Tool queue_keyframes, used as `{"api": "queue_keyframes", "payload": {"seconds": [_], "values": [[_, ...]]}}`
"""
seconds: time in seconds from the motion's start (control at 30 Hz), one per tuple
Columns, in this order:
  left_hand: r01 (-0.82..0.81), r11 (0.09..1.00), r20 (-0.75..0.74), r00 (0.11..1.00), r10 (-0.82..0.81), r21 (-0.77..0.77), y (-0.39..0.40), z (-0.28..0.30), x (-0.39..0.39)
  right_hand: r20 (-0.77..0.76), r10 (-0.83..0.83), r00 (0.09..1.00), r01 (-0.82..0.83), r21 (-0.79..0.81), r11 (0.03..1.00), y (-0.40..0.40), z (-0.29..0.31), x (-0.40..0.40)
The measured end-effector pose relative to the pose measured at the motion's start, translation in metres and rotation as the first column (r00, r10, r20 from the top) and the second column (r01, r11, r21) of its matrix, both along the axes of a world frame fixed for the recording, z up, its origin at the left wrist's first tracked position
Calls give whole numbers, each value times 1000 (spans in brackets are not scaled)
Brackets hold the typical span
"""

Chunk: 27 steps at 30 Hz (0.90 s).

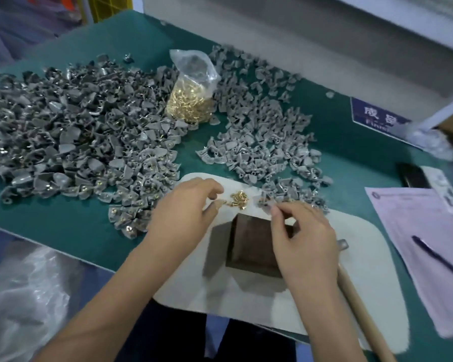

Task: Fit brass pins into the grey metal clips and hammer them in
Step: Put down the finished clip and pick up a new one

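Note:
A small heap of loose brass pins (239,200) lies on the white pad (358,252), beyond the dark metal block (254,246). My left hand (183,212) hovers just left of the heap and pinches a brass pin at its fingertips. My right hand (302,239) is over the block's right side, its thumb and forefinger pinching a grey clip (268,206). Grey clips (262,142) lie in a pile behind the pad. A larger pile of clips (71,134), some showing brass pins, spreads to the left. The hammer handle (361,309) lies on the pad at right.
A clear bag of brass pins (191,100) stands between the two piles. Pink paper (424,246) with a pen (439,259) lies at right on the green table (63,220). A dark phone-like object (413,176) and a box (429,118) sit at far right. Crumpled plastic (29,296) is at lower left.

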<state>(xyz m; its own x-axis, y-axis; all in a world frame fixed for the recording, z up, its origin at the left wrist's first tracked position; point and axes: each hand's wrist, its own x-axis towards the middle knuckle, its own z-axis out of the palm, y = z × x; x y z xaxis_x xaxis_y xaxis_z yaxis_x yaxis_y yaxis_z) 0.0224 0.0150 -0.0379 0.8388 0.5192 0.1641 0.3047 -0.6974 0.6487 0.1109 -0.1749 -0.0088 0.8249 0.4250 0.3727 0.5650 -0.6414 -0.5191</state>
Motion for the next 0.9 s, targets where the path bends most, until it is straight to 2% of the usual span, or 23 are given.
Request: {"api": "queue_keyframes", "payload": {"seconds": [0.17,0.33,0.57,0.77,0.9], "values": [[48,997,-123,992,-41,55,2,2,25,-54,32,998,-23,158,987,-11,-14,5],[70,996,-121,991,-64,45,4,6,28,-55,33,998,-22,179,984,-12,-21,5],[62,993,-220,975,-39,99,-1,5,32,-70,43,997,-27,209,978,-13,-22,5],[-4,1000,-122,992,6,17,0,2,30,-54,34,998,-23,199,980,-12,-22,6],[-31,994,-129,991,44,106,-7,0,30,-32,28,999,-21,196,980,-12,-23,7]]}}
